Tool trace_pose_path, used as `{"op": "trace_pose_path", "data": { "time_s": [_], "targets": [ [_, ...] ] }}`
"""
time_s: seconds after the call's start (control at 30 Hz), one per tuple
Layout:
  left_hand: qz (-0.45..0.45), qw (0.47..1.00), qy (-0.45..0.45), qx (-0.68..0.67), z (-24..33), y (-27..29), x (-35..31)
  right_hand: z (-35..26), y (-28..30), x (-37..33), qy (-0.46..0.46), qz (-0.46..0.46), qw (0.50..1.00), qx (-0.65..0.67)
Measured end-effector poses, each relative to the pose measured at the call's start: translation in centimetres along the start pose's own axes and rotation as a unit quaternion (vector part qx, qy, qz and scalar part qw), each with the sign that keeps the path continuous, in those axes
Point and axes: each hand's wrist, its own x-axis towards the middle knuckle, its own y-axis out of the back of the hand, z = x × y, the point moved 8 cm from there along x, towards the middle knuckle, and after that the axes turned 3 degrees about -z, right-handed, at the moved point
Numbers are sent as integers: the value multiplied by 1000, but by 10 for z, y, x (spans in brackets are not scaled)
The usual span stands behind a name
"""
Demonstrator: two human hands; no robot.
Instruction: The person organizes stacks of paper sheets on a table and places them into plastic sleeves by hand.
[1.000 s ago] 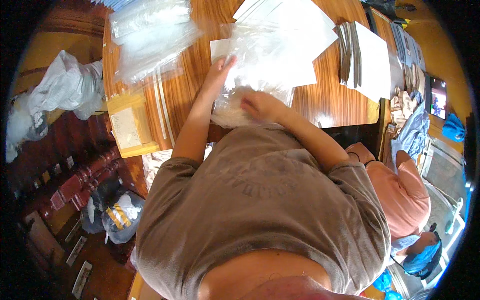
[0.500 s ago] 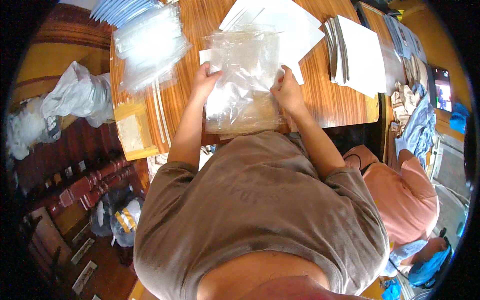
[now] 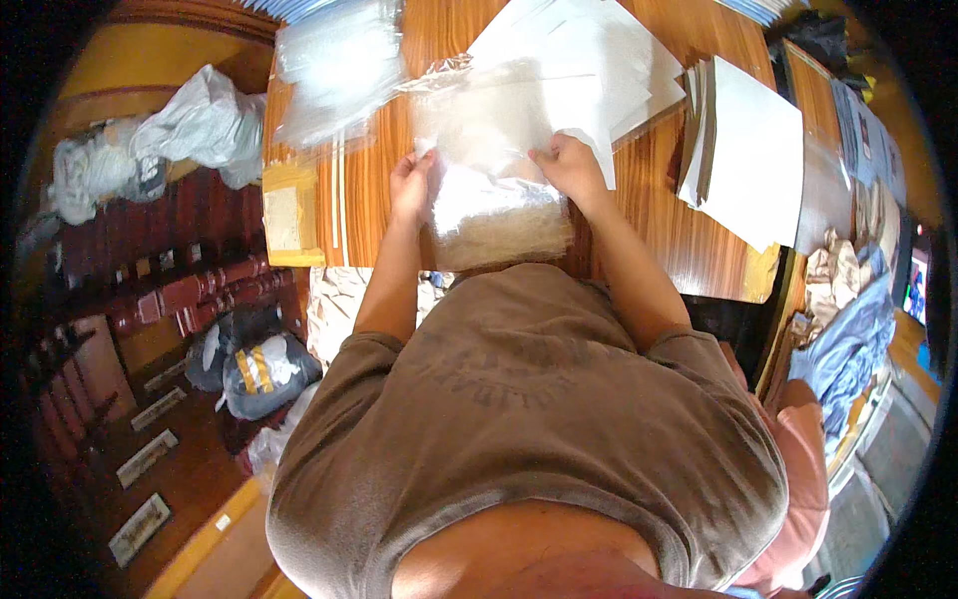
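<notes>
A clear plastic bag lies in front of me at the table's near edge, shiny and creased across its middle. At its left side my left hand is closed, thumb against fingers on the bag's edge. My right hand pinches the bag near its right side, thumb pointing inward. Just beyond, white paper sheets are fanned out loosely, one reaching down beside my right hand. Whether a sheet lies under or inside the bag I cannot tell.
A stack of clear plastic bags lies at the far left of the wooden table. Right of the sheets stands a pile of white boards. Folded blue garments and crumpled cloth lie farther right. Another person's salmon-coloured clothing shows beside me.
My view has shifted, so the table sits farther right in it. My right hand has moved inward over the bag, and the bag's upper part looks flatter.
</notes>
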Motion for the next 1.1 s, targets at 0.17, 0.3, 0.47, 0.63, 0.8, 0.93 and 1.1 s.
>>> {"op": "trace_pose_path", "data": {
  "time_s": [0.17, 0.3, 0.47, 0.63, 0.8, 0.93, 1.1],
  "targets": [
    [-23, 992, -28, 117, -21, 23, -42, -7, -9, 11, 6, -46, 998, -46],
    [52, 991, -18, 124, -44, 20, -75, -42, 14, 2, 76, -41, 957, -278],
    [73, 969, -122, 201, -38, 10, -109, -131, 16, 65, 362, 84, 902, -220],
    [26, 927, -91, 363, -15, -7, -101, -127, -63, 215, 410, -132, 874, -224],
    [106, 938, -132, 301, -25, 3, -119, -151, -100, 193, 381, -269, 855, -224],
    [105, 941, -142, 289, -24, 5, -130, -160, -106, 181, 397, -297, 838, -229],
    [56, 965, -123, 223, -26, 6, -120, -126, -117, 216, 275, -361, 862, -227]
  ]
}}
